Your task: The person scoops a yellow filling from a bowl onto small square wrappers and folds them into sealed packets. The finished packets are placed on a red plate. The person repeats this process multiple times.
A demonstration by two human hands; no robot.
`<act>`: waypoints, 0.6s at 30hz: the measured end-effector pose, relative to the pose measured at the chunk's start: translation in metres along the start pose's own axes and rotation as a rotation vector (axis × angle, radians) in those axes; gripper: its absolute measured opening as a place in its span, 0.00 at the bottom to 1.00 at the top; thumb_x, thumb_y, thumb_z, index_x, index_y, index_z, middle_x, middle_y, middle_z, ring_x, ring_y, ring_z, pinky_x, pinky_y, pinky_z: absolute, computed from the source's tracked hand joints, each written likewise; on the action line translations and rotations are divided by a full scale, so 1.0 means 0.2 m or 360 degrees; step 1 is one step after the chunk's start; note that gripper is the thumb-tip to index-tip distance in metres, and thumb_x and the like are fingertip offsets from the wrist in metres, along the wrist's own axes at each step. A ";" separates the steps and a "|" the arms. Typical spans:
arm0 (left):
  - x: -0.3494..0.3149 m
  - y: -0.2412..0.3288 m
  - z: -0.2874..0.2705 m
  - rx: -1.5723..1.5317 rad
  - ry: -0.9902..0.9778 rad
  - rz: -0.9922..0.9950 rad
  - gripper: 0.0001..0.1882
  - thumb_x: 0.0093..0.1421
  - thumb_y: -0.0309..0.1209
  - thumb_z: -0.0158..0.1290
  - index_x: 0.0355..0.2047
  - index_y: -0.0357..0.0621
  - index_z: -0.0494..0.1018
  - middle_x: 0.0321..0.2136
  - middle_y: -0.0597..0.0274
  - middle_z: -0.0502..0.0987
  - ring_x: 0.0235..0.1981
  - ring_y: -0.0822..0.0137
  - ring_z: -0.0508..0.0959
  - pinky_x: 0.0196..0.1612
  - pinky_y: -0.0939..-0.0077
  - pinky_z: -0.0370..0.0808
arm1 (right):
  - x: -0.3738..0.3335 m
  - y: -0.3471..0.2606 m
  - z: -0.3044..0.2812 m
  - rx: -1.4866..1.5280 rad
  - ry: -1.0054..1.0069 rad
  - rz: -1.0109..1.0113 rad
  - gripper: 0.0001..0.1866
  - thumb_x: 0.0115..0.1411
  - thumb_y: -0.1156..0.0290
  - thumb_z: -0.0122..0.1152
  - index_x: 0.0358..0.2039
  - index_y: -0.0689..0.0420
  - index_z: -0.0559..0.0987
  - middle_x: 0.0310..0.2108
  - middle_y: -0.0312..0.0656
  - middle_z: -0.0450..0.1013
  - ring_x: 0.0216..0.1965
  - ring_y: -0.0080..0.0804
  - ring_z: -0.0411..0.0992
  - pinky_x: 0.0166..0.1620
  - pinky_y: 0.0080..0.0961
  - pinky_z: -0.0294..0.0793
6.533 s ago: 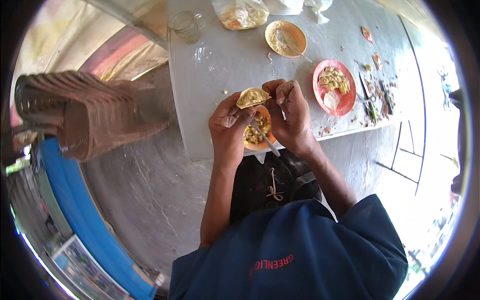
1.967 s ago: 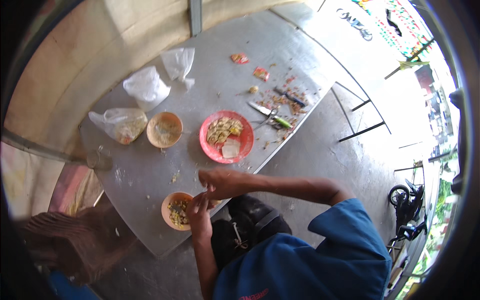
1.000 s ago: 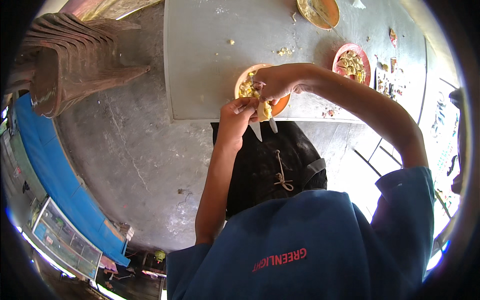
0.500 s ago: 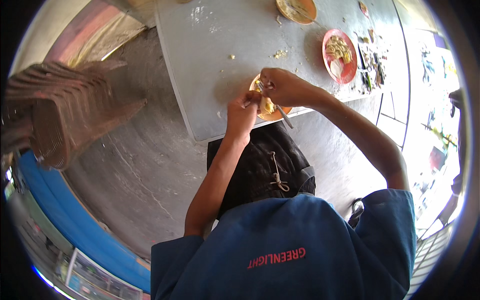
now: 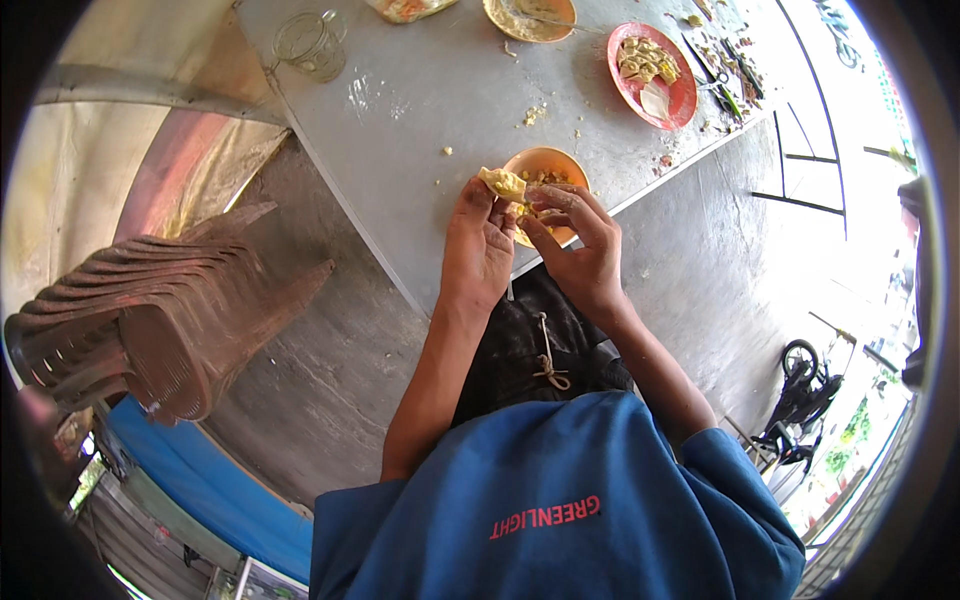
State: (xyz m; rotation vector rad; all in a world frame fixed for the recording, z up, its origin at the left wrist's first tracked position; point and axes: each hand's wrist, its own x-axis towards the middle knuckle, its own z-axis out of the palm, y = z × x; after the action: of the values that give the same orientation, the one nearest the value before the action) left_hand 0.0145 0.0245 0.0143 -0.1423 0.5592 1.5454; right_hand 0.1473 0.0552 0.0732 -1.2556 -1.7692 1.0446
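Note:
My left hand (image 5: 478,245) pinches a piece of pale dough wrapper (image 5: 502,184) with yellow filling on it, raised above the bowl's left side. My right hand (image 5: 585,250) is curled beside it over the bowl, thumb and fingers apart and dusted with white. No object shows clearly between them. The orange bowl (image 5: 548,160) at the table's near edge holds a chunky yellow-brown filling, partly hidden by my hands. A red plate (image 5: 684,103) farther right carries several pale shaped dough pieces (image 5: 645,60) and a flat whitish piece (image 5: 655,99).
Another orange bowl (image 5: 560,34) with pale paste and a spoon stands at the back. A glass mug (image 5: 312,48) is at the far left of the grey table (image 5: 400,140). Scraps and scissors (image 5: 712,82) lie right. Stacked brown chairs (image 5: 170,330) stand left; a motorcycle (image 5: 797,405) is at right.
My right hand has lowered and turned, its fingers loosening near the wrapper. My left hand now holds the wrapper up, its filling visible. The whole view has shifted, bringing the mug in.

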 end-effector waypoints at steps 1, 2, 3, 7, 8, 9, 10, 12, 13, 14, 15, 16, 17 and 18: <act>0.00 0.00 0.02 0.0009 0.0006 0.0002 0.09 0.72 0.32 0.52 0.50 0.48 0.74 0.47 0.69 0.77 0.51 0.75 0.74 0.56 0.76 0.68 | 0.01 0.00 0.00 -0.0005 0.0048 -0.0003 0.16 0.56 0.78 0.74 0.44 0.63 0.82 0.41 0.46 0.80 0.40 0.33 0.82 0.43 0.26 0.82; -0.01 -0.01 0.03 0.0015 -0.0006 0.0012 0.08 0.73 0.32 0.50 0.50 0.48 0.73 0.46 0.69 0.76 0.49 0.76 0.74 0.57 0.76 0.67 | 0.02 -0.01 0.01 -0.0015 0.0079 -0.0011 0.15 0.55 0.78 0.74 0.44 0.63 0.82 0.41 0.46 0.80 0.39 0.34 0.82 0.43 0.26 0.82; -0.01 -0.01 0.05 0.0036 -0.0015 0.0027 0.08 0.73 0.32 0.50 0.50 0.47 0.73 0.46 0.69 0.76 0.49 0.76 0.75 0.56 0.76 0.68 | 0.04 -0.01 0.01 -0.0026 0.0102 -0.0019 0.15 0.55 0.78 0.74 0.43 0.63 0.83 0.40 0.46 0.80 0.39 0.34 0.82 0.42 0.26 0.82; -0.05 0.01 0.08 0.0133 -0.0004 0.0123 0.10 0.72 0.31 0.53 0.51 0.47 0.73 0.46 0.67 0.78 0.48 0.75 0.76 0.54 0.75 0.72 | 0.07 -0.02 -0.02 -0.0036 0.0068 -0.0164 0.11 0.56 0.83 0.71 0.41 0.63 0.83 0.43 0.45 0.80 0.41 0.29 0.81 0.42 0.24 0.83; -0.06 0.01 0.09 0.0162 0.0046 0.0140 0.11 0.71 0.31 0.54 0.52 0.47 0.73 0.46 0.67 0.78 0.48 0.74 0.77 0.54 0.75 0.73 | 0.07 -0.03 -0.03 -0.0068 0.0054 -0.0222 0.11 0.56 0.83 0.71 0.40 0.62 0.83 0.43 0.45 0.80 0.41 0.30 0.81 0.42 0.25 0.83; -0.08 0.01 0.09 0.0205 0.0019 0.0186 0.13 0.71 0.30 0.54 0.54 0.46 0.72 0.46 0.67 0.78 0.49 0.74 0.77 0.53 0.75 0.73 | 0.08 -0.03 -0.04 -0.0092 0.0049 -0.0304 0.11 0.55 0.84 0.71 0.39 0.62 0.83 0.42 0.45 0.80 0.41 0.31 0.81 0.42 0.26 0.83; -0.09 0.02 0.10 0.0247 0.0009 0.0227 0.14 0.70 0.29 0.54 0.55 0.46 0.71 0.46 0.66 0.78 0.49 0.74 0.77 0.53 0.75 0.74 | 0.08 -0.04 -0.05 -0.0122 0.0028 -0.0341 0.10 0.54 0.84 0.71 0.38 0.62 0.82 0.41 0.45 0.80 0.42 0.32 0.81 0.42 0.26 0.82; -0.11 0.04 0.10 0.0343 -0.0021 0.0301 0.17 0.70 0.26 0.55 0.58 0.44 0.70 0.46 0.64 0.78 0.49 0.73 0.77 0.52 0.75 0.74 | 0.09 -0.07 -0.06 -0.0171 -0.0009 -0.0437 0.10 0.53 0.85 0.71 0.36 0.62 0.82 0.40 0.45 0.81 0.42 0.34 0.82 0.43 0.28 0.82; -0.12 0.05 0.10 0.0397 -0.0044 0.0333 0.17 0.69 0.25 0.55 0.58 0.42 0.70 0.47 0.63 0.78 0.48 0.73 0.77 0.53 0.74 0.74 | 0.09 -0.08 -0.07 -0.0169 -0.0026 -0.0468 0.10 0.53 0.84 0.71 0.36 0.62 0.82 0.40 0.46 0.81 0.42 0.36 0.82 0.43 0.29 0.82; -0.13 0.07 0.10 0.0421 -0.0101 0.0387 0.18 0.69 0.24 0.55 0.58 0.40 0.71 0.48 0.61 0.79 0.48 0.72 0.78 0.53 0.74 0.75 | 0.09 -0.09 -0.08 -0.0176 -0.0052 -0.0478 0.10 0.53 0.83 0.72 0.36 0.62 0.83 0.41 0.46 0.81 0.42 0.37 0.82 0.44 0.29 0.82; -0.13 0.09 0.10 0.0524 -0.0099 0.0382 0.18 0.69 0.23 0.55 0.58 0.39 0.72 0.48 0.61 0.79 0.48 0.72 0.78 0.53 0.74 0.75 | 0.10 -0.11 -0.08 -0.0182 -0.0077 -0.0487 0.09 0.53 0.83 0.72 0.36 0.62 0.83 0.41 0.47 0.81 0.41 0.39 0.82 0.44 0.30 0.81; -0.14 0.10 0.10 0.0597 -0.0131 0.0399 0.17 0.69 0.23 0.55 0.57 0.39 0.73 0.48 0.60 0.79 0.48 0.72 0.78 0.54 0.74 0.75 | 0.10 -0.12 -0.09 -0.0178 -0.0095 -0.0517 0.09 0.53 0.83 0.72 0.36 0.63 0.83 0.41 0.47 0.81 0.41 0.39 0.82 0.44 0.30 0.81; -0.14 0.12 0.10 0.0672 -0.0163 0.0414 0.17 0.68 0.23 0.55 0.57 0.38 0.74 0.48 0.60 0.80 0.49 0.71 0.79 0.54 0.74 0.76 | 0.11 -0.12 -0.09 -0.0174 -0.0112 -0.0545 0.09 0.53 0.83 0.72 0.36 0.63 0.83 0.41 0.47 0.81 0.41 0.39 0.83 0.44 0.30 0.81; -0.15 0.13 0.09 0.0685 -0.0196 0.0428 0.16 0.68 0.23 0.56 0.55 0.38 0.75 0.48 0.59 0.80 0.49 0.71 0.79 0.54 0.74 0.76 | 0.12 -0.13 -0.09 -0.0170 -0.0127 -0.0573 0.10 0.53 0.82 0.72 0.36 0.63 0.83 0.41 0.47 0.81 0.41 0.39 0.83 0.44 0.30 0.81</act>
State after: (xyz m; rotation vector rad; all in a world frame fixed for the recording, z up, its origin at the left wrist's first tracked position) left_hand -0.0040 0.0072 0.0492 0.3677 0.8229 1.6413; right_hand 0.1475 0.0766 0.1066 -0.9178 -2.0411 0.8106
